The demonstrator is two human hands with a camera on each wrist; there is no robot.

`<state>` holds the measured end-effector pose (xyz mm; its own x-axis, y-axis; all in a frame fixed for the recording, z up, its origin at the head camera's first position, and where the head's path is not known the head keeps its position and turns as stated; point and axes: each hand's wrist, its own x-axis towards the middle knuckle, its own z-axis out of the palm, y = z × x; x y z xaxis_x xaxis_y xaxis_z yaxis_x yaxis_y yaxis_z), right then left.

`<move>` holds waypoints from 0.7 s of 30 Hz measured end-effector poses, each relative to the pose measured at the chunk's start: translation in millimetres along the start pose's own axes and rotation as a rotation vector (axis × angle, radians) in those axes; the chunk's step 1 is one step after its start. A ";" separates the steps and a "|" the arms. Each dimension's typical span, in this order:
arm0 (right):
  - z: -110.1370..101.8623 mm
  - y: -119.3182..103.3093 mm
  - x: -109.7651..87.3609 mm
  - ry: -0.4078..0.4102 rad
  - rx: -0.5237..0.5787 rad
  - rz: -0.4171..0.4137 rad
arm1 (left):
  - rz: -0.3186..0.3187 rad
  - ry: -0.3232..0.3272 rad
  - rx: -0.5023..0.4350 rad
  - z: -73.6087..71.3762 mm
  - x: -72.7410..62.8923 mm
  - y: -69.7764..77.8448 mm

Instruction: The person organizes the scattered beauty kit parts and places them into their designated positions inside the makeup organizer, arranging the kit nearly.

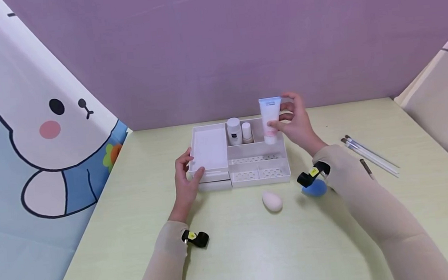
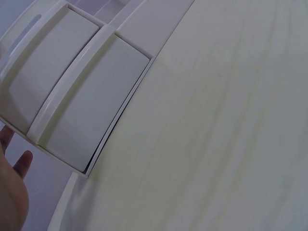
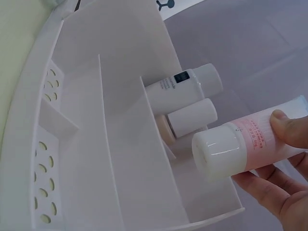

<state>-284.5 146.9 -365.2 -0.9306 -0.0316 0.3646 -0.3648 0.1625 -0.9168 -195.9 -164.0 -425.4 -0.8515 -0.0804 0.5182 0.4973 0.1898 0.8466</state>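
My right hand (image 1: 296, 122) pinches a white and pink squeeze tube (image 1: 271, 118), cap down, over the right back compartment of a white desk organizer (image 1: 259, 182). In the right wrist view the tube's cap (image 3: 219, 150) is just above that compartment's opening. Beside it, a white bottle (image 1: 234, 132) and a smaller white-capped bottle (image 1: 247, 132) stand in the back row. My left hand (image 1: 185, 181) holds the organizer's left front corner, thumb at the front edge and fingers along the side. The drawer fronts (image 2: 96, 101) show close to it in the left wrist view.
A pale egg-shaped makeup sponge (image 1: 272, 201) lies in front of the organizer. A blue sponge (image 1: 315, 188) is partly hidden under the right wrist. Several makeup brushes (image 1: 373, 158) lie at the right of the table (image 1: 238, 254). Purple cloth (image 1: 216, 51) hangs behind.
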 end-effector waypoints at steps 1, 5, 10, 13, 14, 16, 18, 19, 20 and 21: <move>0.9 1.0 1.0 0.000 -0.002 -0.002 | 0.004 0.001 -0.002 0.0 0.1 -0.1; 4.9 4.9 4.3 -0.005 -0.014 -0.017 | 0.011 0.008 -0.010 0.1 0.1 -0.1; 10.7 8.9 8.0 -0.003 -0.013 -0.044 | 0.011 0.009 -0.009 0.1 0.0 0.6; 14.0 11.3 9.7 0.000 -0.019 -0.042 | 0.009 0.006 -0.006 0.0 -0.1 1.2; 15.0 12.0 10.1 -0.001 -0.020 -0.036 | 0.008 0.004 -0.004 -0.1 -0.2 1.4; 17.0 13.6 10.8 -0.002 -0.024 -0.026 | 0.004 0.000 -0.004 -0.2 -0.5 1.9; 18.6 14.9 11.4 -0.006 -0.025 -0.014 | -0.003 -0.002 -0.002 -0.3 -0.8 2.4; 19.3 15.5 11.7 -0.011 -0.029 -0.009 | -0.007 -0.002 -0.001 -0.3 -0.9 2.5; 19.8 15.7 12.0 -0.016 -0.032 -0.007 | -0.010 -0.002 -0.002 -0.4 -0.9 2.7; 20.4 16.0 12.4 -0.022 -0.036 -0.007 | -0.013 -0.001 -0.002 -0.4 -1.0 2.9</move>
<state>-302.4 129.1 -378.7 -0.9287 -0.0546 0.3668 -0.3701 0.1973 -0.9078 -193.6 -163.8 -423.4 -0.8579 -0.0816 0.5073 0.4868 0.1868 0.8533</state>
